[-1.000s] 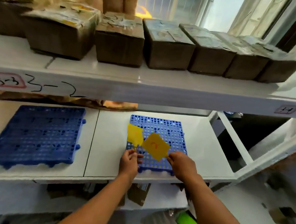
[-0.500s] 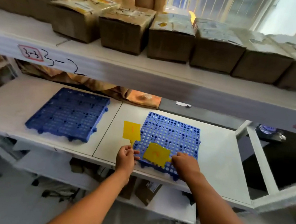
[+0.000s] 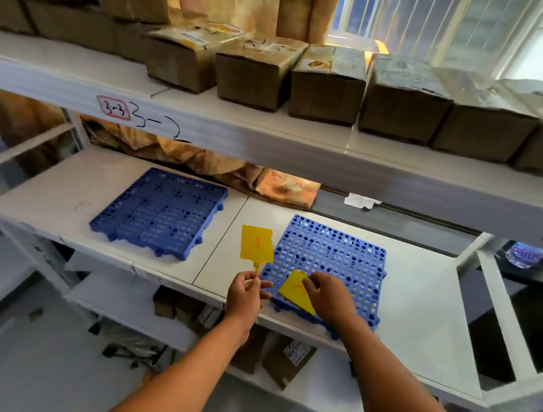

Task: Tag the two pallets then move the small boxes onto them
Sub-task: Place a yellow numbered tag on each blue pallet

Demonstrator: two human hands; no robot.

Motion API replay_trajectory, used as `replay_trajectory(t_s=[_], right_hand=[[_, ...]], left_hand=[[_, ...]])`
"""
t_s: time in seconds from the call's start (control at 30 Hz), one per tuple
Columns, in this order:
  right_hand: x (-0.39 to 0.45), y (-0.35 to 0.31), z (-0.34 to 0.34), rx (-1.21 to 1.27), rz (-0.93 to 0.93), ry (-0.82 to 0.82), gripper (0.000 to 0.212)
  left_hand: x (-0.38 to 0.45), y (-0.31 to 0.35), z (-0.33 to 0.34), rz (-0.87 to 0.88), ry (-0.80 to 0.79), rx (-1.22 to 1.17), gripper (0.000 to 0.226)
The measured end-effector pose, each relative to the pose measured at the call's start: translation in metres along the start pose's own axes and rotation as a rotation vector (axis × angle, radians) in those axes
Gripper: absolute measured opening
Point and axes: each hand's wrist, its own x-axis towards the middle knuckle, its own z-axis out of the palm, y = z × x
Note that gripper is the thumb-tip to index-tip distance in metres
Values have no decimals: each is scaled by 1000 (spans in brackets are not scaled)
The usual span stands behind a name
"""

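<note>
Two blue perforated pallets lie on the middle white shelf: the left pallet (image 3: 159,211) and the right pallet (image 3: 331,262). My left hand (image 3: 246,292) pinches the thin stem of a yellow tag marked "1" (image 3: 256,242), held upright just left of the right pallet. My right hand (image 3: 329,296) holds a second yellow tag marked "2" (image 3: 296,292) flat against the right pallet's front left corner. A row of small brown cardboard boxes (image 3: 328,82) stands on the shelf above.
The upper shelf edge (image 3: 270,150) bears handwritten labels "3-3" and "3-2". Crumpled orange cloth (image 3: 266,181) lies behind the pallets. More boxes (image 3: 287,360) sit on a lower shelf. A dark table with a water bottle (image 3: 529,255) is at right.
The view has shifted so the shelves appear further right and lower. My right hand has lowered the second tag onto the pallet's front corner. My left hand still holds its tag upright.
</note>
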Motion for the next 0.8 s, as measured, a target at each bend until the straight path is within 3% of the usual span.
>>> replay_trajectory(t_s=[0.1, 0.2, 0.33, 0.53, 0.67, 0.8], right_hand=[[7, -50, 13, 313, -4, -102, 46], [17, -107, 28, 372, -17, -188, 32], [25, -177, 52, 250, -32, -149, 25], [41, -269, 95, 10, -92, -202, 21], [57, -316, 122, -87, -163, -225, 41], [86, -353, 144, -188, -181, -247, 28]], left_hand=[[0, 5, -13, -31, -32, -43, 11], [8, 17, -39, -59, -62, -110, 15], [23, 35, -86, -83, -61, -202, 23], [52, 54, -182, -83, -58, -230, 11], [71, 70, -244, -55, -8, -176, 24], [103, 88, -298, -52, 82, -175, 24]])
